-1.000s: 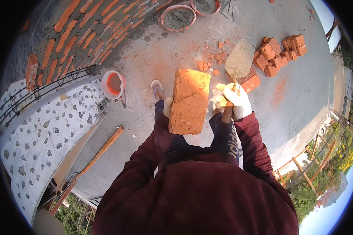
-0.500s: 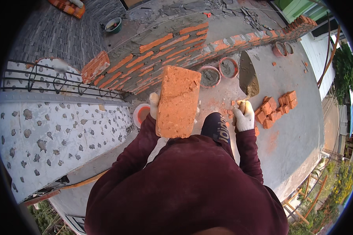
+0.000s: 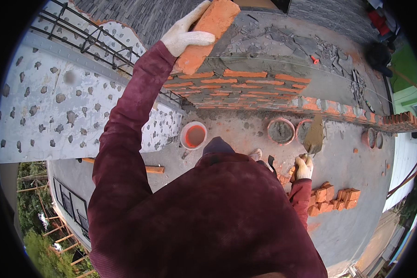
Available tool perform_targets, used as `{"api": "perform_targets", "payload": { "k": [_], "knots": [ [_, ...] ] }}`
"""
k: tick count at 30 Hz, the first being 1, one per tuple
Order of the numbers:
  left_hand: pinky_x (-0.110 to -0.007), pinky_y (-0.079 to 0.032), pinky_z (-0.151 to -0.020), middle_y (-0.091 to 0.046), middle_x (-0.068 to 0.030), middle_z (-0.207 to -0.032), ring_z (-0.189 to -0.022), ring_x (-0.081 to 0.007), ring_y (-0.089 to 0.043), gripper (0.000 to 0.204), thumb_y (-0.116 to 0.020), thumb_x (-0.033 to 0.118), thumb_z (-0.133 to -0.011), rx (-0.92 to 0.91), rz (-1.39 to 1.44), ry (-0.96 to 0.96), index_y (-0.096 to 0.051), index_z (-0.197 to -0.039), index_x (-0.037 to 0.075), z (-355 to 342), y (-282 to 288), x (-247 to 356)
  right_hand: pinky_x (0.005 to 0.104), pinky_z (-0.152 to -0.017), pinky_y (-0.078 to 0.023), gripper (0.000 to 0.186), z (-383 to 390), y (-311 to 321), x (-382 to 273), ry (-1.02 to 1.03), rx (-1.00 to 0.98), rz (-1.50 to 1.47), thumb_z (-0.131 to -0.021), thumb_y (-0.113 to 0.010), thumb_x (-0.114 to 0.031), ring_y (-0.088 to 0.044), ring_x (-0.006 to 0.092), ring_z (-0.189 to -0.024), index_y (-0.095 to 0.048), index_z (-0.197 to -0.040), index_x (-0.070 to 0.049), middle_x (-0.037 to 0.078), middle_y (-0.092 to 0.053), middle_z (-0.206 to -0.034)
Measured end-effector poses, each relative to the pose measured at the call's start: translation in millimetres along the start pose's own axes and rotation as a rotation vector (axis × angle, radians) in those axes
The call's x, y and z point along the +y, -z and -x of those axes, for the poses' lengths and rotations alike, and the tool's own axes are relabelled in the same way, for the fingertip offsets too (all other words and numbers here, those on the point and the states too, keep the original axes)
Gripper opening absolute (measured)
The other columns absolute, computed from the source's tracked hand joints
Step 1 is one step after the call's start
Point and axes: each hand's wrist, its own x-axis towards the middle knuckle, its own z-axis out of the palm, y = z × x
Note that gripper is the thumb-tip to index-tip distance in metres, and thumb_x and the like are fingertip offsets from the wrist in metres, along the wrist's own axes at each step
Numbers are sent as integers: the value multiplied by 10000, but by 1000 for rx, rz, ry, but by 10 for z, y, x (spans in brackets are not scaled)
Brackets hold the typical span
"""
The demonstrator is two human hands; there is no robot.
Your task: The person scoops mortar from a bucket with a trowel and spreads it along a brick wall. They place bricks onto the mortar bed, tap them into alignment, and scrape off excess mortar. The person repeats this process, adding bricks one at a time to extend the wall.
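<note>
Left hand clamped on a brick, up by the left edge of the wall! Right hand, well apart, grips the trowel, grey floor stretching rightward.

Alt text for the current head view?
A person's gloved left hand holds an orange brick near a rough brick wall, while their gloved right hand holds a trowel. On the concrete floor are tubs of grey mix and a pile of bricks.

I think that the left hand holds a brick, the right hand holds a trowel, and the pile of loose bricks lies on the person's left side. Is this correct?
Only the side is wrong: the head view shows the brick pile on the right. The left hand does hold a brick, and the right hand a trowel.
</note>
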Motion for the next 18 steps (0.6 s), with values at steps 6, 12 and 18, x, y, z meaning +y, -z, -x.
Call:
{"api": "perform_targets", "payload": {
  "k": [6,12,18],
  "knots": [
    [-433,-425,-1136,-512,-241,-1463,-1343,-388,-523,1271,-915,497,-634,-143,-774,15,-239,-1644,126,-812,379,-718,300,-389,-402,253,-298,-198,-278,-83,-81,259,-874,-684,-156,-493,122,-455,-571,-1091,-92,16,-517,-711],
    [-508,-449,-1074,-522,-242,-1360,-1277,-447,-522,1358,-916,597,-563,-416,-794,144,-207,-1663,235,-863,194,-1826,293,-389,-395,212,226,-595,-1,-152,96,59,-860,-680,-131,-494,116,-462,-563,-1029,-82,8,-522,-734],
    [-507,-489,-1015,-544,-233,-1317,-1216,-422,-558,1309,-890,616,-569,-573,-844,57,-260,-1646,222,-727,20,-2107,298,-391,-438,174,702,-991,223,-284,285,-92,-914,-651,-118,-521,134,-468,-561,-1057,-76,25,-539,-727]
  ]
}}
